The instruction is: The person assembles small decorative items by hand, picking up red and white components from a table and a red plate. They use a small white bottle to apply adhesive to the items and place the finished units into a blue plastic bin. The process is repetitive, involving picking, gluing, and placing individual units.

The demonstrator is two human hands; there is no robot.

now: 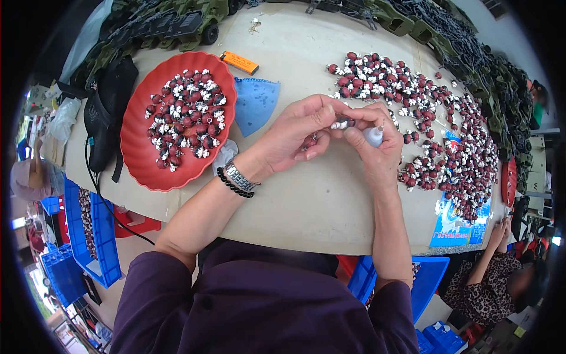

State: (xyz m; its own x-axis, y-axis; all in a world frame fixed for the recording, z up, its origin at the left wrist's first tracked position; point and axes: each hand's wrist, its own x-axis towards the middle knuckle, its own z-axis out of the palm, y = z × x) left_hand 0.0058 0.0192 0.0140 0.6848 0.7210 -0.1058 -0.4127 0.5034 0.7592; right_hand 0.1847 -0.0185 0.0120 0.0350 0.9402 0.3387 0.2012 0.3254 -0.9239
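My left hand [292, 133] pinches a small dark red, black and white figurine part [342, 123] between thumb and fingers above the table [295, 212]. Another dark red piece [310, 141] shows in the curl of its lower fingers. Close against it, my right hand [380, 153] has its fingertips at the same part. A small pale squeeze bottle [373, 137] with a thin tip is held in that hand. To the left lies a red scalloped dish [133, 147] with a heap of similar red, black and white parts [187, 115]. Many more such parts [407, 88] spread across the table's right side.
Behind the dish are an orange box [239, 62] and a blue cloth [257, 103]. A black bag [109, 118] lies at the left edge. Green toy vehicles [177, 26] line the back. Blue crates [97, 236] stand below, and another person [489, 277] sits at right.
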